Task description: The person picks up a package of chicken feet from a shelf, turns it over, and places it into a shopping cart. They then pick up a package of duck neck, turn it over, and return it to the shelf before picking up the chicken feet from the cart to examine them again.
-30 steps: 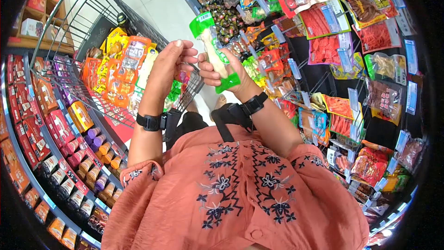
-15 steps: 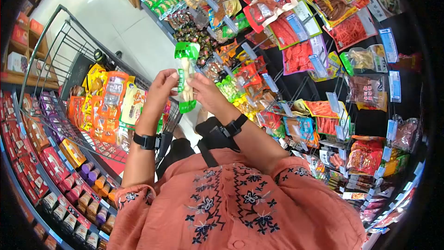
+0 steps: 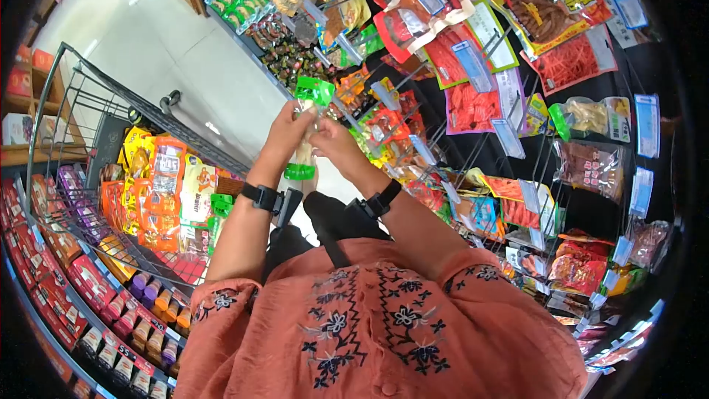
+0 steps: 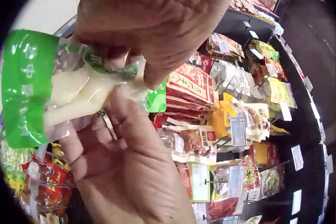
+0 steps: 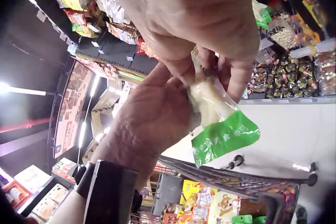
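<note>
A clear packet with green ends and pale pieces inside [image 3: 300,171] [image 4: 73,95] [image 5: 210,106] is held upright in front of the body, over the floor beside the cart. My left hand [image 3: 284,133] [image 4: 152,19] [image 5: 149,116] grips its left side, thumb across the front. From the right, my right hand [image 3: 341,149] [image 4: 128,166] [image 5: 194,14] pinches the packet between thumb and fingers. The two hands nearly meet around its middle, which they partly cover; both green ends stick out.
A wire shopping cart [image 3: 111,74] with colourful packets [image 3: 159,192] stands at the left. Hanging snack bags [image 3: 569,0] on hooks with price tags fill the right. Shelves of cups and boxes [image 3: 88,281] line the lower left; pale floor [image 3: 155,29] runs between.
My left hand, apart from the packet one second ago, has come onto it. The packet has moved left and slightly down from its earliest position. My right hand has shifted from wrapping it to pinching its side.
</note>
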The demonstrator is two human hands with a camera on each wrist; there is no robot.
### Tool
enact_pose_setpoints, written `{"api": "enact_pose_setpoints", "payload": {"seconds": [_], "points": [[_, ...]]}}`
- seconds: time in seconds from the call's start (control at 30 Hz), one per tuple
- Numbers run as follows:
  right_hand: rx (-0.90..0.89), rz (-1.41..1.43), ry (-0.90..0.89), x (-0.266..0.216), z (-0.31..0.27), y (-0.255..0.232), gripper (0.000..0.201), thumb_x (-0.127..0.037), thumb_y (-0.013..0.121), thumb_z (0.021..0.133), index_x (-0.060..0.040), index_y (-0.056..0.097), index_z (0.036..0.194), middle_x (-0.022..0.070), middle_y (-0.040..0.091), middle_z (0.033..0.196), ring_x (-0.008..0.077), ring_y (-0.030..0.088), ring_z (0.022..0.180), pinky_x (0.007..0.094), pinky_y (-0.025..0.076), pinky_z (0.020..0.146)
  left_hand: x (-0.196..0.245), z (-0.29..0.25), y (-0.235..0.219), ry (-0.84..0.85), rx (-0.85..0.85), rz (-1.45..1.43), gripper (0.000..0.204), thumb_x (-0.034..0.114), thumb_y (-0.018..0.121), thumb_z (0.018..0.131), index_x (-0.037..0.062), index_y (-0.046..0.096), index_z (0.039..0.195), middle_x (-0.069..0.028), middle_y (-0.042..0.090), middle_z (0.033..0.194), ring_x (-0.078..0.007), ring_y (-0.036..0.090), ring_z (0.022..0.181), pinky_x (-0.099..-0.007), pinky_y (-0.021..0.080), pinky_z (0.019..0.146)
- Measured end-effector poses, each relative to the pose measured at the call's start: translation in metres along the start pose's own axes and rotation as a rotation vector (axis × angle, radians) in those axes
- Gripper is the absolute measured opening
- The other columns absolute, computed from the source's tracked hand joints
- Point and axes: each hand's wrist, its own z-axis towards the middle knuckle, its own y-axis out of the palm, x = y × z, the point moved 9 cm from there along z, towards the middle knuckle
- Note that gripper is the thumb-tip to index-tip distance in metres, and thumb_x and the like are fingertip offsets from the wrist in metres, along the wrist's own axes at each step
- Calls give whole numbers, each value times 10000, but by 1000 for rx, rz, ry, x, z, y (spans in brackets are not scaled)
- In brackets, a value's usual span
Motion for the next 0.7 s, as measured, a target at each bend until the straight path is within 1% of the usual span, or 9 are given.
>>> {"api": "enact_pose_setpoints", "payload": {"seconds": [0.1,0.2,0.3,0.33,0.37,0.43,0.53,0.63,0.7], "points": [[-41,-129,64,9,22,-26,316,-195,594,932,-22,556,1194,75,622,1073,170,645,981,321,567,820,-23,30,0,-26,25,78,378,346,627,947,33,575,1154,-31,615,862,-99,557,720,-257,463,622],[11,-67,67,-15,21,-56,328,-197,583,943,-5,551,1207,99,641,1054,186,667,927,322,570,812,-62,63,-7,-108,43,100,398,351,636,939,20,570,1149,-53,629,873,-114,576,728,-274,483,632],[79,67,-21,-38,32,-94,300,-172,584,941,23,555,1167,115,642,1005,209,679,877,333,584,751,-86,100,-12,-135,37,107,458,364,659,897,-17,601,1144,-123,671,930,-178,620,816,-327,506,737],[115,101,-61,-54,30,-104,282,-160,588,936,30,559,1142,118,637,995,211,679,859,333,590,717,-84,111,-10,-114,30,120,460,361,662,894,-19,602,1146,-122,672,933,-181,622,819,-329,506,742],[146,45,-67,-66,27,-115,305,-148,521,972,35,535,1217,160,636,1129,241,665,1009,357,565,879,-81,121,-9,-94,24,133,462,358,665,891,-21,604,1148,-122,674,935,-185,624,822,-331,507,746],[216,114,-130,-85,33,-134,301,-123,501,975,46,530,1223,175,621,1159,251,657,1029,365,556,905,-65,136,-1,-24,-23,123,462,346,678,878,-24,608,1144,-116,675,937,-194,632,822,-335,509,747],[252,201,-176,-95,52,-156,352,-103,491,968,79,492,1269,200,584,1222,269,626,1088,364,529,959,-50,152,14,0,-102,188,347,310,634,921,37,601,1132,-30,633,894,-121,575,809,-278,475,725],[230,220,-211,-97,66,-165,449,-143,518,960,84,440,1340,214,534,1296,269,596,1130,347,512,969,-51,162,28,-84,-211,121,343,319,635,920,47,601,1125,-17,621,903,-116,566,826,-269,466,740],[201,230,-226,-94,76,-164,496,-146,520,962,78,398,1388,224,487,1360,267,565,1179,344,486,1003,-52,173,32,-60,-208,141,387,330,664,892,32,611,1133,-65,645,946,-145,590,864,-293,481,783]]}}
